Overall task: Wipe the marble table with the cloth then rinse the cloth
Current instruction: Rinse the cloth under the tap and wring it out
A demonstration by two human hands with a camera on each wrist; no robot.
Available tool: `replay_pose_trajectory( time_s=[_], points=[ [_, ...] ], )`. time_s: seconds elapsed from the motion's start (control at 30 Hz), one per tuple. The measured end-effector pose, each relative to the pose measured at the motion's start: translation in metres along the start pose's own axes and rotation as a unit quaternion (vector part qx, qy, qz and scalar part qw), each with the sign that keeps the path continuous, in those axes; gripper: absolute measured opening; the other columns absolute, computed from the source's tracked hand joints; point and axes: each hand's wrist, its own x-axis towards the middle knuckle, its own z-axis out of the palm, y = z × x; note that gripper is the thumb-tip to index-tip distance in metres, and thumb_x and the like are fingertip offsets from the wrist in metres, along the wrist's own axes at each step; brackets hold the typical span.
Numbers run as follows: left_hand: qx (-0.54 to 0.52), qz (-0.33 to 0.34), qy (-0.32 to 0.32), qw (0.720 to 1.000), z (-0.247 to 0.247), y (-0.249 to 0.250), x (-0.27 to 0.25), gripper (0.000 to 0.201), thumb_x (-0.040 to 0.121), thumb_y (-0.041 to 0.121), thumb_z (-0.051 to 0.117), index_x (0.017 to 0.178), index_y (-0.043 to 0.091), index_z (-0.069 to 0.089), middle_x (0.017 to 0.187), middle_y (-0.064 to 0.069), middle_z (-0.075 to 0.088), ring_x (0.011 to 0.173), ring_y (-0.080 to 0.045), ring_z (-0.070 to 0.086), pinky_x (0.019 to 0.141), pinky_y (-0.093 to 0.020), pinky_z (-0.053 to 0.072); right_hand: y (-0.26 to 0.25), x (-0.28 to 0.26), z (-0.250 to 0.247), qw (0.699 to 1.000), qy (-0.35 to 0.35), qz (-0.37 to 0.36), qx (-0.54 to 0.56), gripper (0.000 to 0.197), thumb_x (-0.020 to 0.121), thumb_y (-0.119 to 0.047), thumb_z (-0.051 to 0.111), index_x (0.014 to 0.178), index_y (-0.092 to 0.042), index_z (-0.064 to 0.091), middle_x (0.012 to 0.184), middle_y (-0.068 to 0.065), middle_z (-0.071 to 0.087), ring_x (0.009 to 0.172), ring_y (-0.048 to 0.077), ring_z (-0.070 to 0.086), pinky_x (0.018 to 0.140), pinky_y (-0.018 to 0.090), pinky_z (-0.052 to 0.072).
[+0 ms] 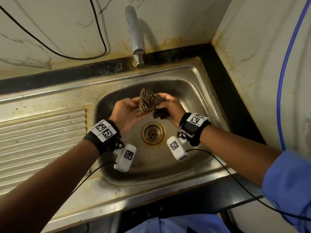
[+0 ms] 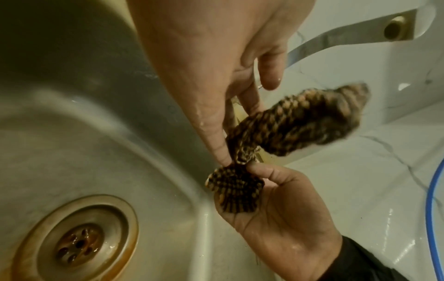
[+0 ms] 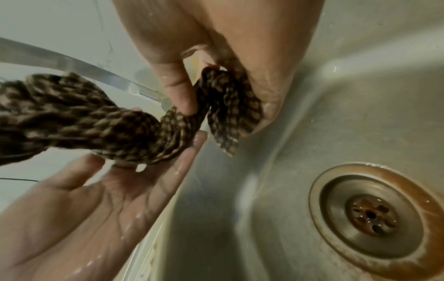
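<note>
Over the sink (image 1: 198, 76), hands hide part of the blurred cloth (image 1: 149, 103).

Woven cloth (image 1: 152, 105); dull, stained steel sink (image 1: 193, 78).

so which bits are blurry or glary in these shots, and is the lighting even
Head view: dim and warm, glare along the steel sink's front rim, straight edges bowed. Left wrist view: the brown checked cloth's far end is motion-smeared, the rusty drain sharper. Right wrist view: the cloth's left part and the left hand are soft.
</note>
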Motion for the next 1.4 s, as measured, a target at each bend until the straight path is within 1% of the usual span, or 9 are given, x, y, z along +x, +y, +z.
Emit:
replay_pose_trajectory(
  time_s=[0.1, 0.17, 0.3, 0.53, 0.77, 0.97, 1.07, 1.23, 1.4],
  points=[
    [0.066, 0.006, 0.024, 0.997, 0.011, -0.002, 0.0, 0.029, 0.096, 0.028, 0.04, 0.099, 0.008, 0.061, 0.105, -0.013, 0.06, 0.096, -0.028, 0.058, 0.083, -0.038, 0.051, -0.001, -0.005, 0.009, 0.998, 0.036, -0.039, -0.02, 0.04, 0.078, -0.001, 0.054, 0.106, -0.026, 0.066, 0.101, 0.007, 0.068, 0.081, 0.021, 0.064, 0.067, 0.037, 0.052],
    [0.124, 0.031, 0.044, 0.991, 0.019, -0.009, 0.001, 0.01, 0.091, 0.006, 0.055, 0.099, 0.012, 0.055, 0.1, -0.011, 0.059, 0.094, -0.028, 0.06, 0.086, -0.046, 0.052, 0.0, -0.006, 0.016, 0.994, 0.052, -0.08, -0.048, 0.04, 0.077, -0.005, 0.057, 0.105, -0.033, 0.067, 0.11, 0.001, 0.068, 0.099, 0.018, 0.064, 0.086, 0.042, 0.055],
    [0.26, 0.054, 0.073, 0.961, 0.019, -0.027, 0.005, 0.071, 0.081, -0.01, 0.058, 0.138, 0.021, 0.028, 0.119, -0.007, 0.051, 0.104, -0.023, 0.058, 0.093, -0.048, 0.052, -0.003, -0.007, 0.022, 0.991, 0.032, -0.108, -0.075, 0.044, 0.079, -0.009, 0.056, 0.115, -0.032, 0.063, 0.125, -0.001, 0.062, 0.119, 0.017, 0.055, 0.105, 0.046, 0.045],
    [0.05, -0.003, 0.125, 0.991, 0.028, -0.023, 0.011, 0.044, 0.086, -0.002, 0.047, 0.129, 0.007, 0.051, 0.122, -0.026, 0.059, 0.098, -0.032, 0.063, 0.071, -0.04, 0.059, 0.007, -0.006, 0.025, 0.998, 0.02, -0.045, -0.032, 0.052, 0.094, -0.031, 0.053, 0.144, -0.033, 0.038, 0.142, 0.007, 0.049, 0.127, 0.022, 0.05, 0.11, 0.047, 0.04],
    [-0.018, -0.001, 0.127, 0.992, 0.018, -0.021, 0.013, 0.05, 0.086, 0.014, 0.054, 0.134, 0.006, 0.044, 0.112, -0.017, 0.059, 0.086, -0.025, 0.064, 0.066, -0.04, 0.056, 0.018, -0.019, 0.022, 0.964, 0.077, -0.17, -0.189, 0.051, 0.101, -0.027, 0.045, 0.15, -0.017, 0.034, 0.148, 0.007, 0.045, 0.134, 0.016, 0.043, 0.112, 0.043, 0.037],
    [-0.034, 0.013, 0.09, 0.995, 0.025, -0.023, 0.016, 0.052, 0.086, 0.018, 0.068, 0.131, 0.02, 0.041, 0.112, -0.009, 0.058, 0.101, -0.024, 0.06, 0.089, -0.042, 0.053, 0.02, -0.037, 0.04, 0.992, -0.05, -0.056, -0.103, 0.065, 0.1, -0.059, 0.023, 0.156, -0.025, 0.017, 0.159, 0.004, 0.028, 0.143, 0.013, 0.029, 0.119, 0.035, 0.025],
    [0.042, 0.033, 0.145, 0.988, 0.02, -0.022, 0.018, 0.054, 0.086, 0.013, 0.069, 0.133, 0.014, 0.042, 0.114, -0.013, 0.058, 0.098, -0.024, 0.062, 0.077, -0.038, 0.057, 0.017, -0.033, 0.032, 0.986, -0.124, -0.039, -0.101, 0.066, 0.098, -0.063, 0.024, 0.151, -0.024, 0.033, 0.152, 0.002, 0.041, 0.138, 0.011, 0.039, 0.117, 0.038, 0.029],
    [0.115, 0.066, 0.177, 0.975, 0.011, -0.014, 0.019, 0.043, 0.086, 0.006, 0.067, 0.127, 0.002, 0.052, 0.095, -0.01, 0.064, 0.078, -0.018, 0.065, 0.071, -0.035, 0.058, 0.002, -0.025, -0.002, 0.907, -0.009, -0.241, -0.344, 0.044, 0.096, -0.02, 0.054, 0.14, -0.019, 0.052, 0.135, 0.001, 0.06, 0.119, 0.009, 0.057, 0.102, 0.036, 0.048],
    [0.288, 0.062, 0.149, 0.944, 0.023, -0.019, 0.016, 0.022, 0.073, -0.002, 0.073, 0.091, 0.009, 0.065, 0.072, -0.001, 0.062, 0.062, -0.011, 0.058, 0.063, -0.027, 0.05, -0.003, -0.016, -0.002, 0.764, -0.057, -0.375, -0.523, 0.09, 0.073, 0.007, 0.062, 0.153, -0.016, 0.026, 0.155, 0.01, 0.031, 0.14, 0.028, 0.032, 0.111, 0.04, 0.037]
  ],
)
